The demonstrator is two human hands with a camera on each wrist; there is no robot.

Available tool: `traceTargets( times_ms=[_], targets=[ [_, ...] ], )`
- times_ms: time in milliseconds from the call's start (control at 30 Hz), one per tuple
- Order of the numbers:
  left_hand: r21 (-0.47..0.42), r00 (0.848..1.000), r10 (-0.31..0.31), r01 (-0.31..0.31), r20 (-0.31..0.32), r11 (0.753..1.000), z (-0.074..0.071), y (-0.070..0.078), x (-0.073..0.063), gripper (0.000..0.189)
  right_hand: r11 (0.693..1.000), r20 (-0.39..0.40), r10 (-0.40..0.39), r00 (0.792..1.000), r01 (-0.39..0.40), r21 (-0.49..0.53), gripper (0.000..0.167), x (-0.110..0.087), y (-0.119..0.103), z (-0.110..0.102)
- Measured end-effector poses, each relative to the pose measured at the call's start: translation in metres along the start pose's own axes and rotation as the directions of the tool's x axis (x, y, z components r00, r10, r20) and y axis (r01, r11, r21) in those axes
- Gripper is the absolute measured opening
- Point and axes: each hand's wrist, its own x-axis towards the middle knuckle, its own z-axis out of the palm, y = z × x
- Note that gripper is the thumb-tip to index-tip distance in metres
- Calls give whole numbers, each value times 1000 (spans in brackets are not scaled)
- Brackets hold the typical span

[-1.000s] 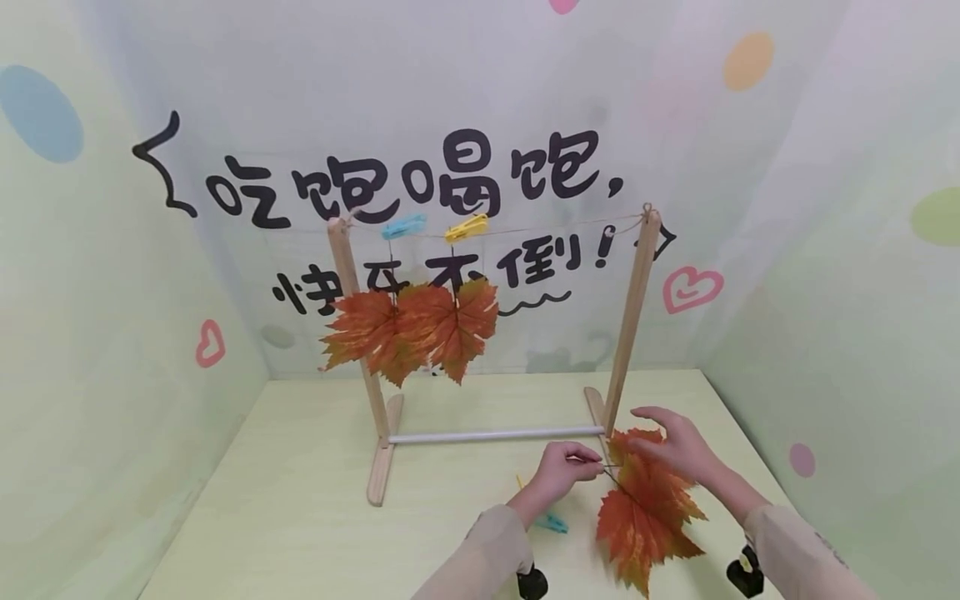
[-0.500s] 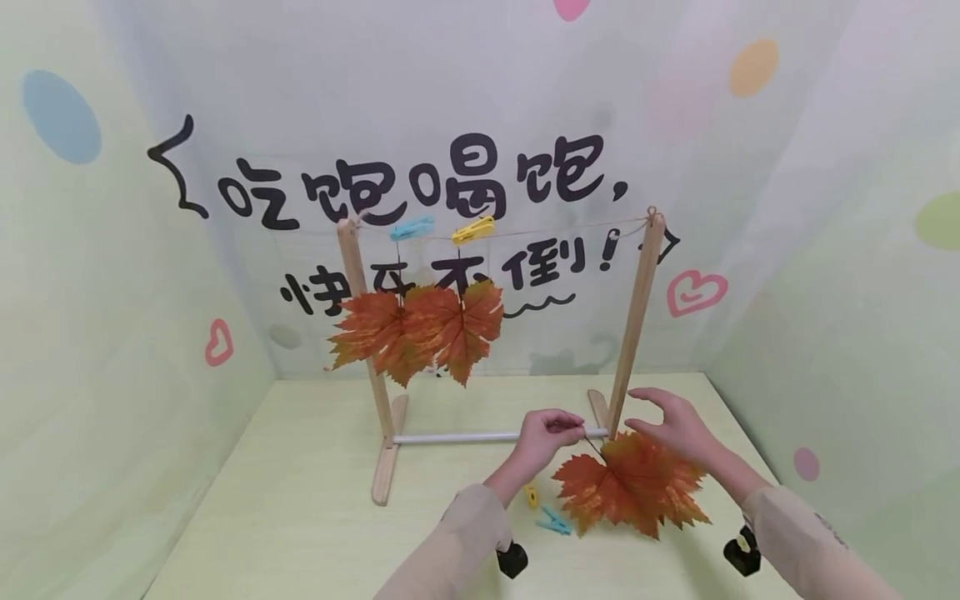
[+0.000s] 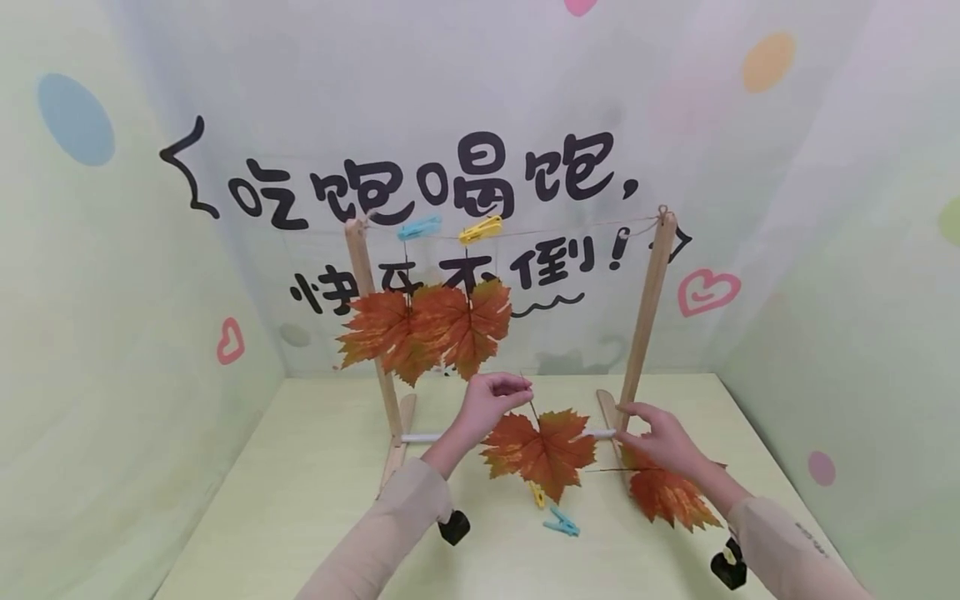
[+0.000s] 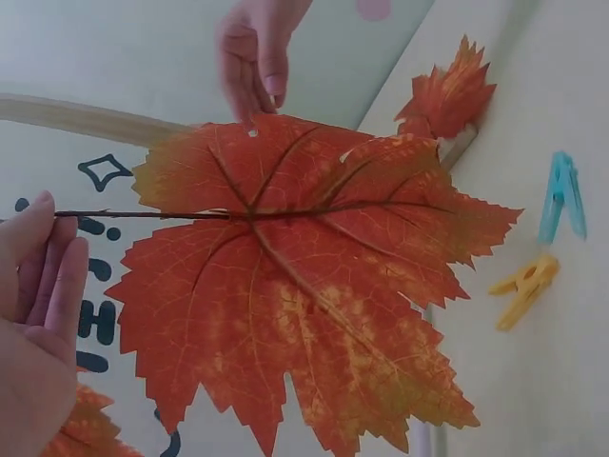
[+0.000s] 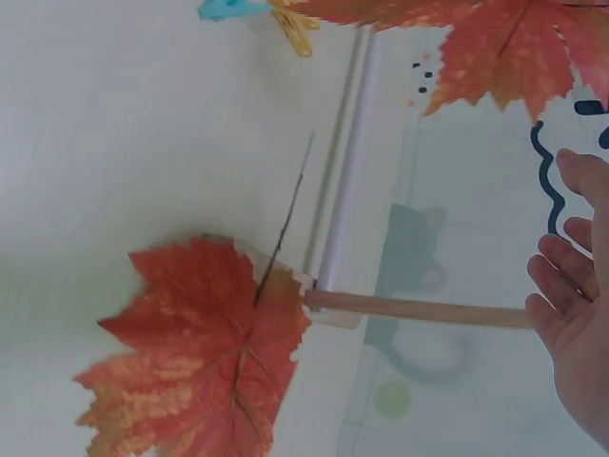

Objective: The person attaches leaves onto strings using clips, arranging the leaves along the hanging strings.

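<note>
My left hand pinches the thin dark stem of an orange-red maple leaf, which hangs below the fingers in front of the frame's white bar. In the left wrist view the leaf spreads broadly and the stem runs to my thumb and fingertips. To the right, my right hand has relaxed, parted fingers and holds nothing. Under it a second maple leaf lies on the table, its stem pointing left; the right wrist view shows this leaf apart from the hand.
Two more leaves hang from the string by a blue clothespin and a yellow clothespin. A wooden post stands at the string's right end. On the table lie another blue clothespin and a yellow clothespin.
My left hand has moved left and up with one leaf, parting it from the second. The second leaf stays at the right under my right hand, which has shifted slightly.
</note>
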Motion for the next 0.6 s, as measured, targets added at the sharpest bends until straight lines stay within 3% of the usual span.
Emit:
traceTargets(
  times_ms=[267, 600],
  targets=[
    [63, 999, 9, -5, -51, 998, -28, 8, -2, 17, 999, 49, 27, 998, -29, 40, 45, -11, 2, 39],
    [120, 998, 0, 6, -55, 993, -44, -13, 1, 15, 998, 132, -9, 991, 0, 68, 43, -31, 3, 89]
  ],
)
